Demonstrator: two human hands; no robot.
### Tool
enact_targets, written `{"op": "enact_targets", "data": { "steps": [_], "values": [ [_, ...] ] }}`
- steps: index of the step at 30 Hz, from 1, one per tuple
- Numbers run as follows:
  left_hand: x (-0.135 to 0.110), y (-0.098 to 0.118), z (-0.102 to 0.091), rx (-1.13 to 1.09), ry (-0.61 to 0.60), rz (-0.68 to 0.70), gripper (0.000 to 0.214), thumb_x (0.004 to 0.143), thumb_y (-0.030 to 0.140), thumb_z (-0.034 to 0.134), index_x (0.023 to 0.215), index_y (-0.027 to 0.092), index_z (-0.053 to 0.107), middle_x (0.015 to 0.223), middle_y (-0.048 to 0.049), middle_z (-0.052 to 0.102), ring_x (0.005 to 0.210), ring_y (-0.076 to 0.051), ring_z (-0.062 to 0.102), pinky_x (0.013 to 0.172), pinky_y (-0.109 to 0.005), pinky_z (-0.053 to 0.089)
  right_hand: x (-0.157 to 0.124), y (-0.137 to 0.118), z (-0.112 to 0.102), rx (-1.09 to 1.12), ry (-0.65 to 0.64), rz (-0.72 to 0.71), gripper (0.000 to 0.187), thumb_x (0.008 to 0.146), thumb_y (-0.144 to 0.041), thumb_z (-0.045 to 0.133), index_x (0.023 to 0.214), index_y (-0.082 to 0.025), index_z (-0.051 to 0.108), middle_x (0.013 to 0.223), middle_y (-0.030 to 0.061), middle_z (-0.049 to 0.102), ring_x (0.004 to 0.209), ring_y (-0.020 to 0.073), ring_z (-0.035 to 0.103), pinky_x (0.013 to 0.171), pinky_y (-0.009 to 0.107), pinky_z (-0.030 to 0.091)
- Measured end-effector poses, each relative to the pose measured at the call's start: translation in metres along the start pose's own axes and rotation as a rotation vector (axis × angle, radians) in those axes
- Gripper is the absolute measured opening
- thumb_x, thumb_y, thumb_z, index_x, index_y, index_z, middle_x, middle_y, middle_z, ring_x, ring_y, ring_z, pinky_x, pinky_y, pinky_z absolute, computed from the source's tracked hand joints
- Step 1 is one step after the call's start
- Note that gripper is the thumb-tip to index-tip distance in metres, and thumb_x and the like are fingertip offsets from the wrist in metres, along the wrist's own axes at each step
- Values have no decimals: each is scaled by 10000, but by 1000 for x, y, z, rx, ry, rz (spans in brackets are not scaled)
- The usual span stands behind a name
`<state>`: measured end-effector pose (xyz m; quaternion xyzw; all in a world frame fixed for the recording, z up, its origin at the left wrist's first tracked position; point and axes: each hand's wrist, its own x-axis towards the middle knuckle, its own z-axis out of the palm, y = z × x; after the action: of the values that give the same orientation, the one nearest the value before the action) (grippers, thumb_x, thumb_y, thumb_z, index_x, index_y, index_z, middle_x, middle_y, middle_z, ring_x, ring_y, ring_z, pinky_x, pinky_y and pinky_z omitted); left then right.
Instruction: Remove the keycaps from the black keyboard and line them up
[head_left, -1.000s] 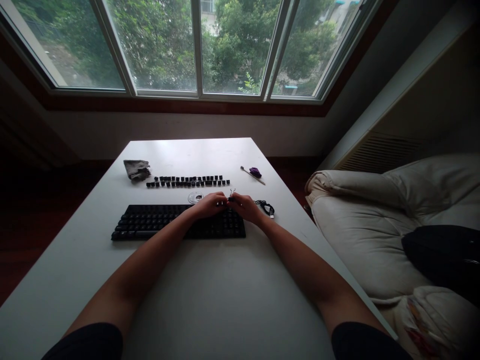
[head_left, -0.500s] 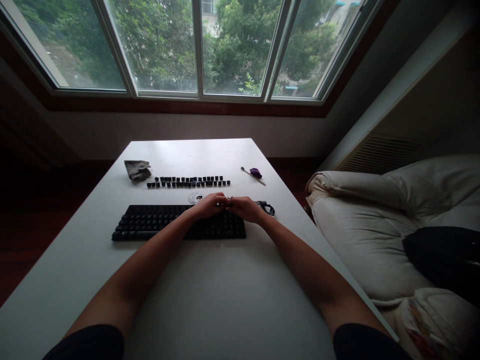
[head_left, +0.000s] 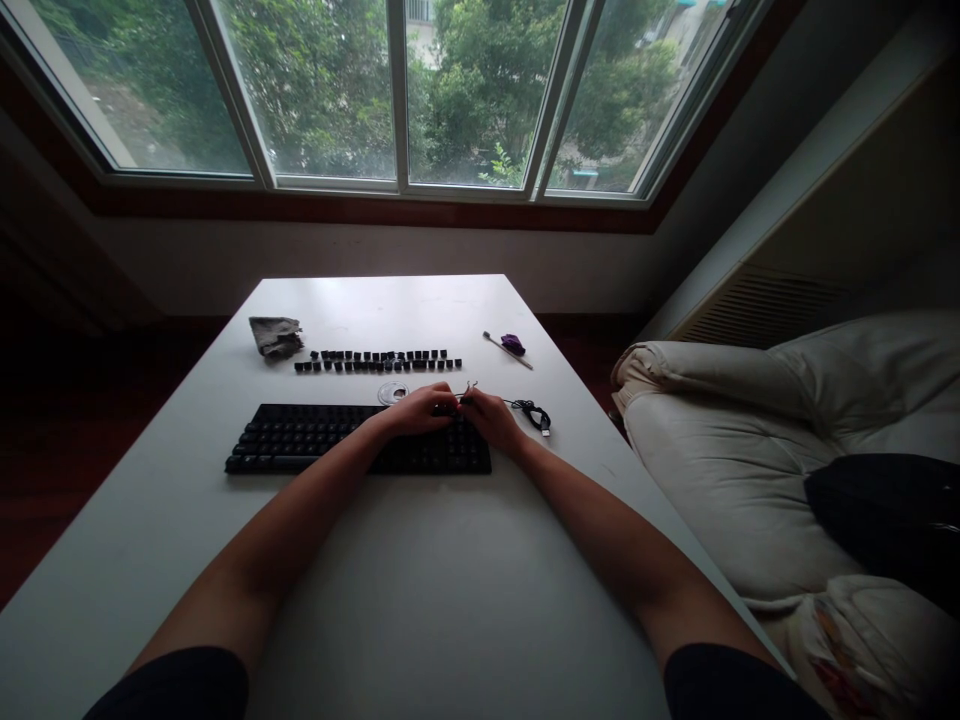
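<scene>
A black keyboard (head_left: 300,440) lies across the white table (head_left: 450,580), partly hidden under my forearms and hands. My left hand (head_left: 420,408) is over its upper right part, fingers bent together; whatever they pinch is too small to make out. Close beside it, my right hand (head_left: 491,418) is closed on a small wire keycap puller (head_left: 471,386), whose thin prongs stick up past the fingers. A tiny red spot shows between the hands. Beyond the keyboard, several loose black keycaps (head_left: 375,366) stand in two rows. A clear round dish (head_left: 391,393) sits just behind my left hand.
A grey cloth (head_left: 276,337) lies at the far left. On the far right are a thin brush (head_left: 508,350) and a purple bundle (head_left: 513,344). The coiled USB cable (head_left: 536,415) rests right of my right hand. A pale sofa (head_left: 720,420) stands beside the table.
My right hand has turned and shifted slightly, so the puller's prongs now point up and away. The left hand has barely moved. More of the coiled cable shows.
</scene>
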<state>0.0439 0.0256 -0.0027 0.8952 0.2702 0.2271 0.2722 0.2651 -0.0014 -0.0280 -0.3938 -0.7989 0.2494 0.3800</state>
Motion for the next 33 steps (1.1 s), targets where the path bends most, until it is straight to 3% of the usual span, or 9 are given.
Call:
{"op": "enact_targets", "data": {
  "steps": [5, 18, 23, 29, 33],
  "values": [
    [2, -5, 3, -23, 20, 2, 188, 871, 307, 649, 1012, 188, 682, 1002, -59, 625, 899, -185, 605, 816, -302, 487, -1, -1, 5, 21, 127, 53, 225, 954, -426, 499, 874, -221, 544, 744, 2, 623, 655, 162, 542, 657, 279, 436],
    [5, -2, 10, 29, 95, -23, 203, 882, 357, 654, 1003, 193, 658, 916, -32, 628, 796, -158, 595, 718, -270, 467, 1, -1, 7, -2, 208, 94, 278, 937, -486, 535, 866, -218, 555, 664, -20, 601, 571, 142, 504, 602, 267, 405],
    [7, -3, 14, -5, 173, -54, 172, 900, 352, 636, 941, 186, 644, 939, -32, 600, 761, -132, 585, 693, -260, 474, 3, -5, 6, 36, 221, 161, 300, 926, -509, 553, 864, -218, 577, 639, -7, 636, 575, 164, 575, 596, 276, 440],
    [7, -4, 15, -11, 173, -88, 156, 875, 319, 659, 941, 187, 608, 956, -37, 597, 766, -133, 588, 679, -261, 486, 4, -9, 7, 108, 267, 206, 283, 921, -492, 570, 842, -220, 571, 677, 17, 697, 606, 186, 654, 632, 294, 498],
    [7, -2, 17, 14, 187, -98, 225, 862, 268, 665, 1064, 210, 584, 980, -27, 638, 781, -136, 604, 696, -263, 487, 5, -9, 7, 171, 293, 232, 307, 915, -518, 570, 849, -218, 582, 701, 24, 709, 607, 189, 667, 637, 303, 519]
  ]
}}
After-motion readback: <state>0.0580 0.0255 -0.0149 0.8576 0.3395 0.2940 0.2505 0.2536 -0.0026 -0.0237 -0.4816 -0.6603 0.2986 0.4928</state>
